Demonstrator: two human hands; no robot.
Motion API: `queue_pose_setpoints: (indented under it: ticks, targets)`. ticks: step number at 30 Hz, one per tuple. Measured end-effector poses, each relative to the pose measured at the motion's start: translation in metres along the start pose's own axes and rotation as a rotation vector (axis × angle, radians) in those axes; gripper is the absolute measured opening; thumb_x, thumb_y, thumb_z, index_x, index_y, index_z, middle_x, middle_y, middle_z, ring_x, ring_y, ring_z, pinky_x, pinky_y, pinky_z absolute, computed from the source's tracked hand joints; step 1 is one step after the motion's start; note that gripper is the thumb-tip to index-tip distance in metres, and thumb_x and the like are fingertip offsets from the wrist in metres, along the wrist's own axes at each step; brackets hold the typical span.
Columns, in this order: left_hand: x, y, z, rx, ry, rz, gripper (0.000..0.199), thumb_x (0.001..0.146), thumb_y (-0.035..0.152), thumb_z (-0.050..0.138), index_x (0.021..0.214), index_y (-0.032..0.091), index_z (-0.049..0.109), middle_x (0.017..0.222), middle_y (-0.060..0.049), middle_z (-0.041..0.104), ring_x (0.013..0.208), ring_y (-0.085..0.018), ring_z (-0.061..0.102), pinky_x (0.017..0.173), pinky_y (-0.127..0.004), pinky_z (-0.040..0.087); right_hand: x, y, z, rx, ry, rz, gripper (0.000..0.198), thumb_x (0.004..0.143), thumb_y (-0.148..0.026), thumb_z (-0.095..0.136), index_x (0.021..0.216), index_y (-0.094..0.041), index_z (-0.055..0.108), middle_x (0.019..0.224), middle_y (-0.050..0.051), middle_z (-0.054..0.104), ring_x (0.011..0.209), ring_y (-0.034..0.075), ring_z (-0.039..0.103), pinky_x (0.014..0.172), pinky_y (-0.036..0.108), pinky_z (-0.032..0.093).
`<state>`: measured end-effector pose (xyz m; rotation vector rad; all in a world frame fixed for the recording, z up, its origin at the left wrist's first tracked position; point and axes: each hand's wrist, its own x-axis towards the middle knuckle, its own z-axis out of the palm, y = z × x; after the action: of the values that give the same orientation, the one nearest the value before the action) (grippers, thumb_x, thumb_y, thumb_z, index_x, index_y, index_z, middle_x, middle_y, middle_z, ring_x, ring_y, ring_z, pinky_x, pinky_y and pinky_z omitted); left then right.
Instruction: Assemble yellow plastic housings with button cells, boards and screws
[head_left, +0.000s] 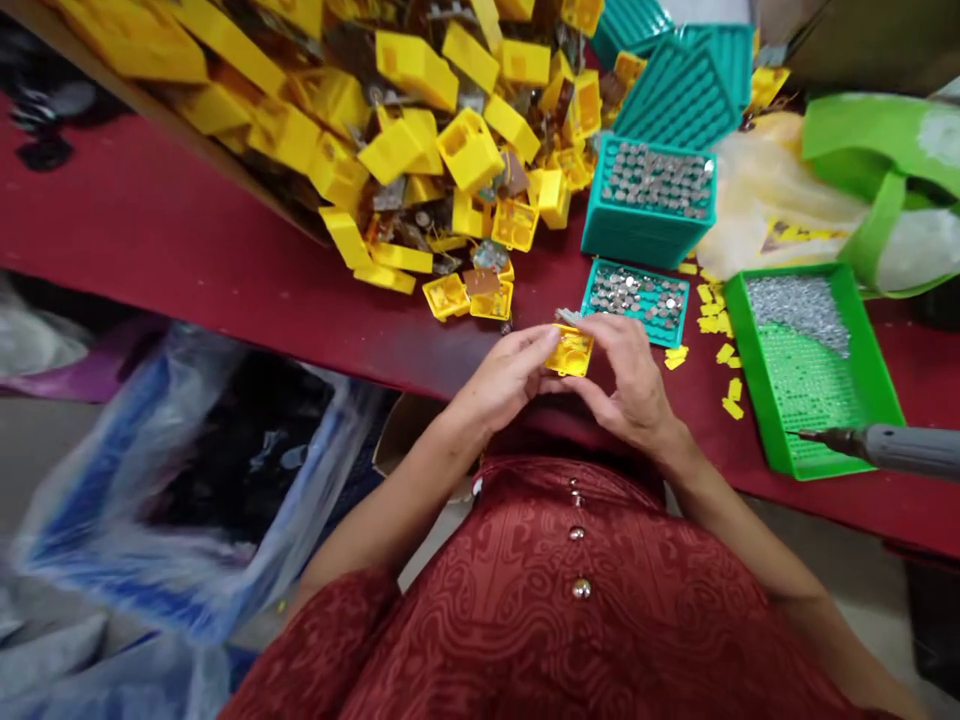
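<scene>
A small yellow plastic housing (pixel 570 352) is held between my two hands near the table's front edge, its open hollow side facing up. My left hand (pixel 504 378) pinches its left side with thumb and fingers. On the other side, my right hand (pixel 628 382) has its fingers around the right and far edges. A small greyish piece (pixel 570 316) shows at the housing's far edge, too small to name. Just beyond my right hand lies a teal tray (pixel 679 318) of round silver button cells. Several open yellow housings (pixel 448 297) with parts attached lie to the left.
Yellow housings (pixel 416 70) fill a large box at the back left. A teal container (pixel 626 235) of button cells stands behind the tray. At right are loose yellow tabs (pixel 716 322), a green tray (pixel 885 400) of screws and an electric screwdriver (pixel 911 450). A lined crate (pixel 97 500) stands lower left.
</scene>
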<state>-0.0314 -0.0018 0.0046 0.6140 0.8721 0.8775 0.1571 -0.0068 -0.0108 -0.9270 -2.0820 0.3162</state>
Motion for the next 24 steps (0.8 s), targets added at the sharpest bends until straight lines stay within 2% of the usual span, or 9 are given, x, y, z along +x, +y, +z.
queue_pose_setpoints:
  ticks: [3,5,7,12,16,19,22,24]
  targets:
    - [-0.008,0.006,-0.009,0.147,0.113,0.048,0.047,0.075,0.05,0.095,0.099,0.015,0.077,0.098,-0.008,0.081,0.082,-0.016,0.076,0.068,-0.023,0.063,-0.004,0.0,-0.014,0.004,-0.002,0.037,0.047,0.105,-0.045,0.067,0.145,-0.021,0.06,0.139,0.013,0.07,0.131,0.026,0.066,0.113,0.047,0.058]
    - [-0.016,0.013,-0.017,0.246,0.216,0.076,0.048,0.073,0.048,0.096,0.1,0.015,0.076,0.098,-0.007,0.081,0.082,-0.016,0.075,0.067,-0.022,0.063,-0.006,0.005,-0.022,-0.047,0.069,0.109,0.03,0.106,-0.034,0.063,0.133,-0.021,0.068,0.128,0.011,0.074,0.123,0.023,0.07,0.108,0.042,0.059]
    - [-0.025,0.019,-0.024,0.329,0.27,0.069,0.048,0.072,0.049,0.096,0.1,0.015,0.076,0.096,-0.007,0.081,0.08,-0.016,0.075,0.064,-0.021,0.062,-0.007,0.013,-0.024,-0.102,0.08,0.155,0.019,0.106,-0.025,0.06,0.121,-0.021,0.072,0.116,0.008,0.076,0.112,0.021,0.072,0.1,0.038,0.06]
    - [-0.037,0.027,-0.032,0.354,0.282,0.0,0.044,0.079,0.05,0.087,0.101,0.013,0.078,0.099,-0.01,0.08,0.081,-0.018,0.074,0.058,-0.021,0.061,0.003,0.02,-0.005,-0.225,-0.056,0.145,0.019,0.105,-0.021,0.058,0.112,-0.019,0.075,0.107,0.009,0.073,0.1,0.022,0.065,0.092,0.04,0.055]
    - [-0.036,0.025,-0.033,0.268,0.319,-0.01,0.035,0.087,0.043,0.079,0.104,0.013,0.08,0.106,-0.012,0.081,0.083,-0.018,0.075,0.059,-0.022,0.062,0.016,0.017,0.016,-0.403,-0.178,0.241,0.029,0.108,-0.024,0.049,0.12,-0.019,0.075,0.111,0.014,0.067,0.105,0.027,0.057,0.093,0.046,0.05]
    - [-0.035,0.026,-0.035,0.194,0.291,-0.015,0.029,0.087,0.038,0.083,0.101,0.012,0.081,0.107,-0.012,0.082,0.083,-0.017,0.075,0.059,-0.021,0.063,0.022,0.019,0.026,-0.466,-0.26,0.295,0.025,0.108,-0.027,0.053,0.118,-0.022,0.075,0.113,0.013,0.064,0.107,0.028,0.053,0.096,0.049,0.049]
    - [-0.034,0.029,-0.036,0.1,0.22,-0.047,0.028,0.083,0.034,0.09,0.099,0.012,0.082,0.101,-0.011,0.083,0.081,-0.016,0.075,0.063,-0.021,0.064,0.025,0.024,0.027,-0.458,-0.25,0.292,0.019,0.106,-0.03,0.059,0.105,-0.023,0.076,0.113,0.011,0.066,0.108,0.027,0.055,0.097,0.047,0.05]
    - [-0.033,0.03,-0.035,0.019,0.173,-0.073,0.026,0.081,0.031,0.092,0.097,0.012,0.083,0.095,-0.009,0.082,0.078,-0.015,0.074,0.066,-0.021,0.064,0.026,0.025,0.021,-0.406,-0.205,0.273,0.021,0.108,-0.03,0.057,0.105,-0.023,0.077,0.113,0.01,0.069,0.107,0.025,0.059,0.097,0.045,0.051]
